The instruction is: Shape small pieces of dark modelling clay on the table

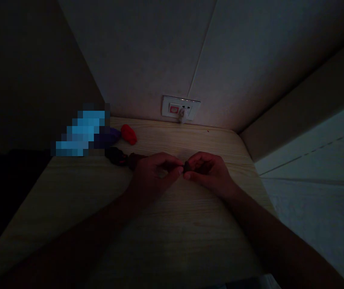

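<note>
Low over the wooden tabletop [174, 212], my left hand [152, 172] and my right hand [210, 170] meet fingertip to fingertip. Between them is a small dark lump [186, 166] that looks like modelling clay, pinched from both sides by thumbs and fingers. Its exact shape is hard to make out in the dim light. Just beyond my left hand lie a brownish lump [134, 159], partly hidden by that hand, and a black lump [116, 155]. Farther back rest a bright red lump [129, 134] and a purple one [107, 137].
A wall socket [180, 108] with a plug in it sits just above the table's back edge. At the back left, a bright blue patch [81, 132] is pixelated. A pale panel [307, 136] borders the table on the right, and the left side is dark.
</note>
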Demonstrator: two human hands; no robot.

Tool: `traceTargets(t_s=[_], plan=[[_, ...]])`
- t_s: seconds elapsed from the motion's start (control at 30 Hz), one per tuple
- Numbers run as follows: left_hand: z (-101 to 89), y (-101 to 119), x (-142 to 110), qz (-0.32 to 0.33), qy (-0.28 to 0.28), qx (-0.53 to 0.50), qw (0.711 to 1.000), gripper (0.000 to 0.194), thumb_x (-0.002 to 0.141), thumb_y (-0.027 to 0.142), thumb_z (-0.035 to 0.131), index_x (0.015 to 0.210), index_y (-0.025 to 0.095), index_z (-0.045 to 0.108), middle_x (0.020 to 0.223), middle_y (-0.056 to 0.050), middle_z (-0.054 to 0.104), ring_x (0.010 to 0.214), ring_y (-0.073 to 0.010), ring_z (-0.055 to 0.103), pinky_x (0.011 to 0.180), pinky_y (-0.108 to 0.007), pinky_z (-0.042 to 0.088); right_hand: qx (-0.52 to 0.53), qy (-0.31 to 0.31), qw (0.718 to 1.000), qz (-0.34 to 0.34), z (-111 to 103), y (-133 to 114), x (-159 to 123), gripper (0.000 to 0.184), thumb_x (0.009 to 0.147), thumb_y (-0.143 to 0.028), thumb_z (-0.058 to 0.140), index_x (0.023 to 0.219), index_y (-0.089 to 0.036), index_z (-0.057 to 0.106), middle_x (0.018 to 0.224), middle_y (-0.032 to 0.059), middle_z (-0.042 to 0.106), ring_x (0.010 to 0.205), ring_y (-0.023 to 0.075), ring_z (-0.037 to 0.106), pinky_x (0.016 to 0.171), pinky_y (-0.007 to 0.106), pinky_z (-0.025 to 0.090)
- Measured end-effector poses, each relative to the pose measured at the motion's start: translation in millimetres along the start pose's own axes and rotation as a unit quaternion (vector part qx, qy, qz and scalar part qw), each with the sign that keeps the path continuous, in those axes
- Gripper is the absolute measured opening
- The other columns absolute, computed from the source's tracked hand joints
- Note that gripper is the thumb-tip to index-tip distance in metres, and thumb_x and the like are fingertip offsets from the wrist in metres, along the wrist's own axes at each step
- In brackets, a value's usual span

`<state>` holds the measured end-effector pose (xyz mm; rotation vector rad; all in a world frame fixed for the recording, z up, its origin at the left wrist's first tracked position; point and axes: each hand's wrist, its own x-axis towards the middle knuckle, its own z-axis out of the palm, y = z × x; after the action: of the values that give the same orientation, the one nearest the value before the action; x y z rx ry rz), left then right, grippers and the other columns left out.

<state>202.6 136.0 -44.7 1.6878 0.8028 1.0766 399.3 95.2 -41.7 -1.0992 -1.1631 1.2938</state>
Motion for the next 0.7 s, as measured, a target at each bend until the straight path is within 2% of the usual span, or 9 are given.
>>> traceTargets(t_s=[0.1, 0.33, 0.5, 0.7], plan=[[0.3, 0.6, 0.1, 0.005, 0.001, 0.004, 1.0, 0.007, 0.081, 0.019, 0.076, 0.088, 0.018, 0.078, 0.08, -0.002, 0.079, 0.073, -0.0155, 0.075, 0.069, -0.025, 0.061, 0.001, 0.0, 1.0, 0.005, 0.3, -0.4, -0.3, 0.038, 0.052, -0.02, 0.102, 0.079, -0.02, 0.076, 0.073, -0.0022, 0.076, 0.063, 0.0094, 0.068, 0.063, 0.02, 0.058], [0.5, 2.2, 0.9, 0.0, -0.002, 0.006, 1.0, 0.007, 0.08, 0.02, 0.075, 0.087, 0.018, 0.077, 0.081, -0.002, 0.079, 0.073, -0.0157, 0.074, 0.069, -0.026, 0.06, -0.023, -0.002, 1.0, -0.003, 0.4, -0.6, -0.4, 0.039, 0.054, -0.03, 0.102, 0.079, -0.02, 0.075, 0.072, -0.0018, 0.074, 0.064, 0.0109, 0.067, 0.064, 0.023, 0.058], [-0.2, 2.9, 0.2, -0.008, -0.003, 0.009, 1.0, 0.008, 0.081, 0.023, 0.075, 0.088, 0.019, 0.077, 0.082, -0.003, 0.079, 0.075, -0.0177, 0.075, 0.071, -0.029, 0.06, -0.003, -0.002, 1.0, 0.003, 0.2, -0.3, -0.5, 0.039, 0.052, -0.024, 0.102, 0.08, -0.02, 0.076, 0.072, -0.002, 0.074, 0.063, 0.01, 0.066, 0.063, 0.021, 0.057], [0.4, 3.7, -0.1, -0.009, -0.004, 0.015, 1.0, 0.008, 0.081, 0.021, 0.073, 0.087, 0.018, 0.077, 0.082, -0.003, 0.079, 0.076, -0.0172, 0.074, 0.071, -0.028, 0.06, -0.012, -0.004, 1.0, -0.008, -0.2, 1.0, -0.3, 0.037, 0.054, -0.025, 0.102, 0.081, -0.02, 0.076, 0.073, -0.0021, 0.074, 0.064, 0.0102, 0.067, 0.063, 0.022, 0.057]])
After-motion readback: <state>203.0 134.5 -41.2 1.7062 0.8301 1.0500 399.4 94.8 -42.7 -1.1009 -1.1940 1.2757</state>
